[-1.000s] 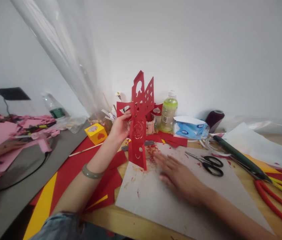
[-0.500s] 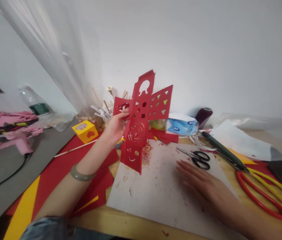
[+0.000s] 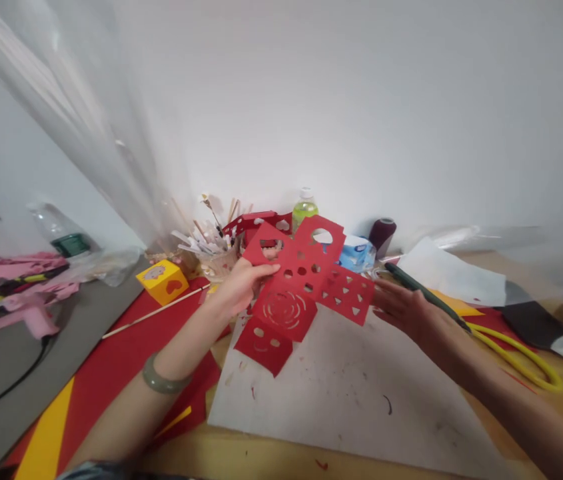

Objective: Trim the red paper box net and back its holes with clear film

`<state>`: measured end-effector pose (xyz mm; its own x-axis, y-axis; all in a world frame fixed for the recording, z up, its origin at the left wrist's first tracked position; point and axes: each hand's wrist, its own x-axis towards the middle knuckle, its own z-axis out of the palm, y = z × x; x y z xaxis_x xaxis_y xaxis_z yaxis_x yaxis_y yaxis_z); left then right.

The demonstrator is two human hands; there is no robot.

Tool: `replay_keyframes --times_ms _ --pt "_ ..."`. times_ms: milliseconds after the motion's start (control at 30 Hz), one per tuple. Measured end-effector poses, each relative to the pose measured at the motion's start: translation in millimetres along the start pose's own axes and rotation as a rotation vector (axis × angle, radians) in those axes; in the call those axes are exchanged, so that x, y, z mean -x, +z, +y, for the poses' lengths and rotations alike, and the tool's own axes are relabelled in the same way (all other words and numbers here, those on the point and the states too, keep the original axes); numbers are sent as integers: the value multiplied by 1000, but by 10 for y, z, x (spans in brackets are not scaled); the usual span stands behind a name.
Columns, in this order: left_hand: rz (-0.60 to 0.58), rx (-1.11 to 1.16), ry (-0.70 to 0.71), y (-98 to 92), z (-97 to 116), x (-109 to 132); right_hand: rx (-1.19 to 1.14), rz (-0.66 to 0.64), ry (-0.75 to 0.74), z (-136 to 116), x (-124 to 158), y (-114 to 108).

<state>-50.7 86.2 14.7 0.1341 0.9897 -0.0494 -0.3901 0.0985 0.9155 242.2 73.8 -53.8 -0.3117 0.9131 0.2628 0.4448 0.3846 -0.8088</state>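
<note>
My left hand (image 3: 241, 288) is closed on the left flap of a red cross-shaped paper cut-out (image 3: 306, 293), which hangs tilted nearly flat above a white sheet (image 3: 341, 393). The cut-out has a rose, round holes, triangles and a smiling face punched through it. My right hand (image 3: 406, 310) reaches to the cut-out's right flap with fingers stretched out, touching or almost touching its edge. A green bangle (image 3: 161, 381) sits on my left wrist.
Behind the cut-out stand a cup of sticks and brushes (image 3: 211, 250), a green drink bottle (image 3: 304, 205), a blue tissue pack (image 3: 361, 253) and a dark thread spool (image 3: 382, 233). A yellow cube (image 3: 164, 281) and red and yellow card (image 3: 106, 360) lie left; yellow tubing (image 3: 521, 357) lies right.
The cut-out went from upright to tilted nearly flat over the white sheet. My right hand lifted off the sheet and moved up to the cut-out's right flap.
</note>
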Motion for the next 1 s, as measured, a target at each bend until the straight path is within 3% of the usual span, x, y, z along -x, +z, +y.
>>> replay_keyframes --times_ms 67,133,200,267,333,400,433,533,600,667,733,867,1000 --pt "-55 -31 12 79 -29 26 -138 5 14 -143 -72 -5" --pt "-103 -69 42 148 -21 59 -307 19 120 -290 -120 -31" --pt "-147 -160 151 210 29 124 -393 90 198 -431 -128 -80" --pt "-228 -326 358 260 98 228 -299 186 104 -543 -98 -146" --pt "-413 -593 578 282 129 352 -108 251 -145 -586 -42 -217" --pt "-644 -890 741 259 61 460 87 259 -376 -521 29 -268" --pt "-702 -1019 821 227 -19 500 176 241 -441 -443 68 -281" --pt "-1031 -1358 982 61 -389 563 364 85 -466 -79 204 -264" --pt "-1121 -1486 991 -76 -635 573 404 -21 -429 178 302 -225" --pt "-1114 -1536 945 -197 -788 570 435 -168 -375 361 381 -186" --pt "-1026 -1548 895 -279 -833 554 417 -243 -355 446 423 -157" --pt "-854 -1543 832 -329 -779 496 388 -249 -380 444 418 -127" --pt "-863 -1525 751 -348 -795 462 404 -239 -414 474 410 -122"
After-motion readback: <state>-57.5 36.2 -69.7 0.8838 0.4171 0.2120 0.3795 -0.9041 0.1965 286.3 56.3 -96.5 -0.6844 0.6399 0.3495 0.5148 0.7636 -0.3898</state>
